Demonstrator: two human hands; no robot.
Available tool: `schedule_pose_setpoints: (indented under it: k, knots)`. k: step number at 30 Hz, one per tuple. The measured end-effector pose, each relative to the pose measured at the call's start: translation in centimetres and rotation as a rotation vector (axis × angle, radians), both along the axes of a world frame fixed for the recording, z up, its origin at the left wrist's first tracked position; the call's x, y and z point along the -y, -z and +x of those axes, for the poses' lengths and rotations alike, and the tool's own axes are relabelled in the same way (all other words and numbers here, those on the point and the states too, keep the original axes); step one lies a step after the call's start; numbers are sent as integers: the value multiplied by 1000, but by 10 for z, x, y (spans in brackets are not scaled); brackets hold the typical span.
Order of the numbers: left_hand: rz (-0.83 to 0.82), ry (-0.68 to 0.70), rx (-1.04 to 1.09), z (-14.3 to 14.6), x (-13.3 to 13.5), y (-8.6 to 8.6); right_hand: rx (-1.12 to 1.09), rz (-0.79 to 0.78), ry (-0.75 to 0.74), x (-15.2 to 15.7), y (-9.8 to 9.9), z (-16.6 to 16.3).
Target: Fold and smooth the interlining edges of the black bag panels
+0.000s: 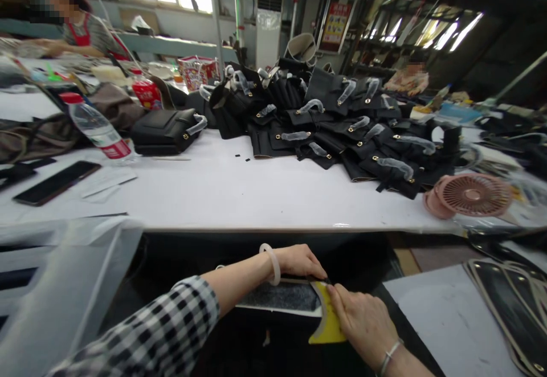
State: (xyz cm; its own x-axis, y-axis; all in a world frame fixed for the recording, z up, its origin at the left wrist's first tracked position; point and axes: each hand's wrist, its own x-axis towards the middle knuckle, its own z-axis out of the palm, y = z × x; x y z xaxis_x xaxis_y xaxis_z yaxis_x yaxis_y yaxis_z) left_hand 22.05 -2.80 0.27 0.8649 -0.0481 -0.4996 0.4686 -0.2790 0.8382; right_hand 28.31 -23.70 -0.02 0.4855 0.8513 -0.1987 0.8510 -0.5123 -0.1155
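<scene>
Right hand [367, 318] pinches the yellow piece [330, 326], left hand [298, 261] at its eleven o'clock, hold unclear: seemingly edge work, next needing steadiness.

Yellow piece [330, 330], concave edge grey

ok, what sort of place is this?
Likely a bag-making workshop: heaped black bags with clear-wrapped handles, overlapping black panels at right, and a co-worker at far left.
</scene>
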Motion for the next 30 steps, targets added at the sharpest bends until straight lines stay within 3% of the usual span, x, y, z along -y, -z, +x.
schedule_pose_setpoints:
  k: [2, 3, 8, 12, 19, 30]
  knots:
    - [-37, -3, 13, -1, -1, 4, -95, 27, 23, 13, 5, -3]
    - [-49, 2, 20, -2, -2, 5, -243, 76, 98, 20, 8, -4]
    - [-68, 42, 36, -3, -6, 4, -1294, 514, 736, 38, 17, -7]
    - [-55, 62, 35, -1, -6, 2, -1624, 783, 805, 16, 20, -3]
    - [-67, 117, 21, 8, -11, 7, -1561, 669, 847, -14, 27, 6]
    - [71, 218, 18, 7, -11, -10, -1413, 538, 790, -8, 37, 12]
